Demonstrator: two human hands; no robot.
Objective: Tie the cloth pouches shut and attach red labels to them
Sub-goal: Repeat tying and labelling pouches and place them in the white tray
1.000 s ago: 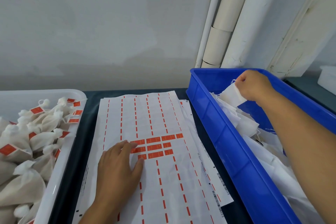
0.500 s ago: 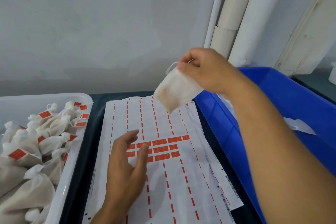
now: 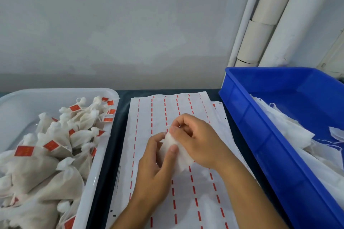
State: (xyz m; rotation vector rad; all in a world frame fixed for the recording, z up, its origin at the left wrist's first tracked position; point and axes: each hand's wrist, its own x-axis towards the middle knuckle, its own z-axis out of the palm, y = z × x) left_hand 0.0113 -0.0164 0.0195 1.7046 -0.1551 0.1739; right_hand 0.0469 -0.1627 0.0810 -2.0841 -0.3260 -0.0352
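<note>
A small white cloth pouch (image 3: 172, 145) sits between both hands, just above the label sheet (image 3: 186, 191). My left hand (image 3: 154, 171) grips its lower part, thumb pressed on the front. My right hand (image 3: 197, 141) pinches the pouch's top edge with curled fingers. The sheet is white backing paper with rows of red dashes, lying in the middle of the dark table. Any red labels left on it are hidden under my hands.
A white tray (image 3: 96, 178) on the left holds several tied pouches with red labels (image 3: 24, 151). A blue crate (image 3: 260, 135) on the right holds loose white pouches (image 3: 290, 128). White pipes (image 3: 260, 24) run up the wall behind the crate.
My right hand lifted a pouch out of the blue crate and brought it down over the sheet. My left hand left the sheet and took hold of the pouch.
</note>
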